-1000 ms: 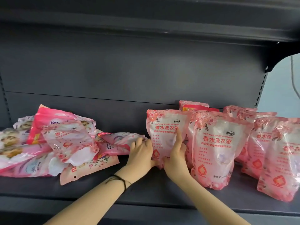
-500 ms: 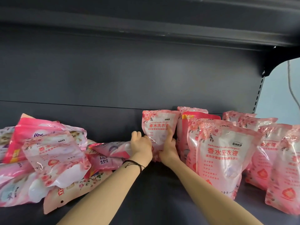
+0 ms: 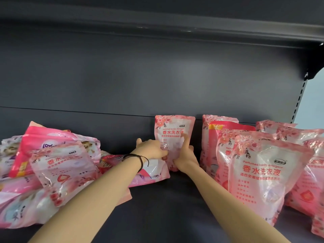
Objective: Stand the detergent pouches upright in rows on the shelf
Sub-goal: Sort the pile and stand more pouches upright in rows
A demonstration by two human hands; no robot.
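Seemingly soft and liquid-heavy, the pouch (image 3: 173, 132) is held upright on the shelf (image 3: 166, 207) near the back panel (image 3: 105, 85), clasped low at both sides by the left hand (image 3: 150, 149) and right hand (image 3: 185, 156). Slick film is expected; above the grip it may slump.

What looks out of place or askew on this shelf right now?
The heap of pouches on the left lies flat and jumbled, overlapping at odd angles, unlike the upright rows on the right. The left hand and right hand hold a single pouch upright near the back panel. No spill or tear shows.
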